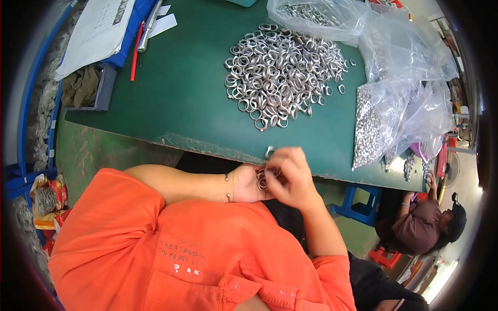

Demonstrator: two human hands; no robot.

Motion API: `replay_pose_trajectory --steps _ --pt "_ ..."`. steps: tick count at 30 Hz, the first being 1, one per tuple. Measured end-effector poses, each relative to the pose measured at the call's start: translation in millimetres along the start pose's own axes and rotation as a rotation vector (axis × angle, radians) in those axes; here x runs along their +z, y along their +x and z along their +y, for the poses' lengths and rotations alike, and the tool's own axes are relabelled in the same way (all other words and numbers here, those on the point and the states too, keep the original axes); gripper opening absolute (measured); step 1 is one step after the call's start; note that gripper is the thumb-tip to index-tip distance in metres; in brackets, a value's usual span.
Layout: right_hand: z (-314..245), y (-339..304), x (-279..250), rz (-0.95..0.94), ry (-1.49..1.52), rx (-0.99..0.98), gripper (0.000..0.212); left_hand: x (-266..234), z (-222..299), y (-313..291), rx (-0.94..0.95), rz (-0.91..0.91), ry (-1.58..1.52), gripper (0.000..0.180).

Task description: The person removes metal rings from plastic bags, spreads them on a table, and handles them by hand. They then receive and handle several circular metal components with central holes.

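1. Head view: clear plastic bags (399,98) bulge along the right side of the green bench (176,98), one packed with small silvery parts; another bag (316,13) lies at the far edge, cut off by the rim
2. A white printed sheet (98,31) lies at the far left corner, its print too small to make out, beside a red pen (136,52) and a dark tray (88,88) holding crumpled cloth
3. The left hand (246,184) is cupped, partly hidden behind the right, and cradles a small cluster of rings (262,179) at the near bench edge
4. The right hand (290,173) has its fingers curled in, pinching at that cluster; its exact grip is hard to tell
5. The rings are silvery metal ovals, like the big loose heap (282,72) mid-bench
6. Another person (420,223) sits at lower right
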State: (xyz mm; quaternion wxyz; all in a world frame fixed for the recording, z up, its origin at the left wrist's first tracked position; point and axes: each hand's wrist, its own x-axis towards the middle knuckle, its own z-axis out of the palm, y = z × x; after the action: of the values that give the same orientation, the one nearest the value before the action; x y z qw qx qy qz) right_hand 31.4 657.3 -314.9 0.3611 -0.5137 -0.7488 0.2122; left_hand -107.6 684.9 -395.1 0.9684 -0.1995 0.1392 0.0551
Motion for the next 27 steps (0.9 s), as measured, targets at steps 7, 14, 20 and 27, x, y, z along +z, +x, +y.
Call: replay_pose_trajectory --steps 7,14,20,27 --pt "12.2 44.9 2.8 0.004 -0.229 -0.159 0.027 -8.5 3.4 8.3 -0.056 0.065 0.009 0.03" --pt "28.5 24.1 -17.7 -0.018 -0.359 -0.062 0.027 -4.5 5.8 9.7 -0.071 0.068 0.027 0.031" --pt "46.6 -20.8 -48.7 0.496 0.273 0.324 0.016 -6.0 9.3 13.2 -0.104 0.02 0.058 0.035" --pt "50.9 -22.1 -51.8 0.413 0.026 0.325 0.015 -5.4 10.3 14.9 -0.087 0.079 0.082 0.034"
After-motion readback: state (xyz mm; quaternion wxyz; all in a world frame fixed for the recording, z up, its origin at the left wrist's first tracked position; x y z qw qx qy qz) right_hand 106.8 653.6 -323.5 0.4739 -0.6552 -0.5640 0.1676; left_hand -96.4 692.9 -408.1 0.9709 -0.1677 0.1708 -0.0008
